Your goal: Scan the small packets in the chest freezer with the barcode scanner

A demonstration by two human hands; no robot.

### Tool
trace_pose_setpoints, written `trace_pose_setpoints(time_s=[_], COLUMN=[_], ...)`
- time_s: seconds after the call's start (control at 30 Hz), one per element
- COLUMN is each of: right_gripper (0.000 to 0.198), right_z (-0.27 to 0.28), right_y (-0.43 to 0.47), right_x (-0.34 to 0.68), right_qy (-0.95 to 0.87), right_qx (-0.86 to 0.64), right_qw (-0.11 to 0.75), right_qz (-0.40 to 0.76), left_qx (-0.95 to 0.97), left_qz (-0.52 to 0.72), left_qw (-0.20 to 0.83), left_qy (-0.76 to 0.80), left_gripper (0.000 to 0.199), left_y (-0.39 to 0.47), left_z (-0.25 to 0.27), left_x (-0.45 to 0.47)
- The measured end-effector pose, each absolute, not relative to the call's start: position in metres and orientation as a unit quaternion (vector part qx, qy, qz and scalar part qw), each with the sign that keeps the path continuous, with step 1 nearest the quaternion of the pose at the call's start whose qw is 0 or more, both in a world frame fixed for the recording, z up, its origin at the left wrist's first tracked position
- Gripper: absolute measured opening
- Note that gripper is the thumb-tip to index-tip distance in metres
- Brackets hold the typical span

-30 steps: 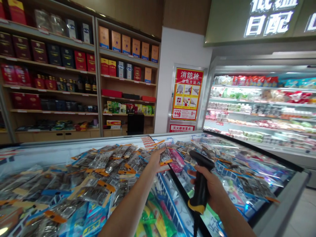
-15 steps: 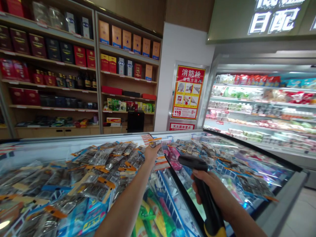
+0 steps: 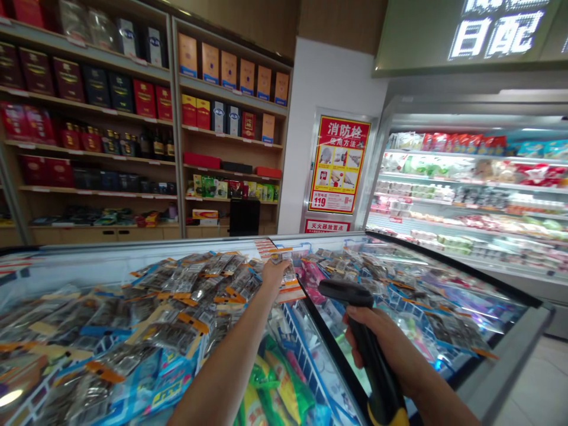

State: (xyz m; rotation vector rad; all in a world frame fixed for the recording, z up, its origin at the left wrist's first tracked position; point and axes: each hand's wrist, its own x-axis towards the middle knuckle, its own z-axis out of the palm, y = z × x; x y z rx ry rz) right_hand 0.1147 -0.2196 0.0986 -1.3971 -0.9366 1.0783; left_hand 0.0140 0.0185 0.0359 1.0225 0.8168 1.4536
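My right hand [image 3: 377,334] is wrapped around the grip of a black and yellow barcode scanner [image 3: 370,349], its head pointing left over the freezer's black middle frame. Stretched out over the freezer, my left hand [image 3: 274,273] is closed on a clear packet with an orange edge [image 3: 287,263]. It holds the packet just above the price labels [image 3: 290,291] near the far end of the middle frame. Many similar dark-filled packets [image 3: 217,269] lie heaped left of that hand. Green and yellow bags [image 3: 275,378] lie below my left forearm.
A blue wire divider [image 3: 306,355] runs beside the bags. On the right, a sliding glass lid [image 3: 470,290] lies within the freezer rim [image 3: 510,355]. Behind stand shelves of boxes [image 3: 222,127], a fire hydrant poster [image 3: 339,165] and a lit chilled display [image 3: 470,195].
Both hands keep nearly the same place and hold. The packet in my left hand shows slightly more, and the view has shifted very little.
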Motion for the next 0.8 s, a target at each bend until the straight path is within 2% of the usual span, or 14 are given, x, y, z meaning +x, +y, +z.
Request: trace_pose_setpoints(time_s=[0.17, 0.4, 0.8], right_gripper=[0.026, 0.024, 0.026], right_z=[0.1, 0.097, 0.093], right_y=[-0.216, -0.208, -0.205], right_x=[0.117, 0.115, 0.113], right_qy=[-0.393, -0.39, -0.384], right_qx=[-0.577, -0.582, -0.564], right_qw=[0.549, 0.547, 0.55], right_qz=[0.459, 0.459, 0.482], left_qx=[0.456, 0.458, 0.446], left_qz=[0.58, 0.613, 0.637], left_qw=[0.582, 0.559, 0.557], left_qy=[0.343, 0.32, 0.293], left_gripper=[0.016, 0.031, 0.033], left_y=[0.018, 0.023, 0.027], left_z=[0.039, 0.034, 0.031], left_x=[0.009, 0.006, 0.009])
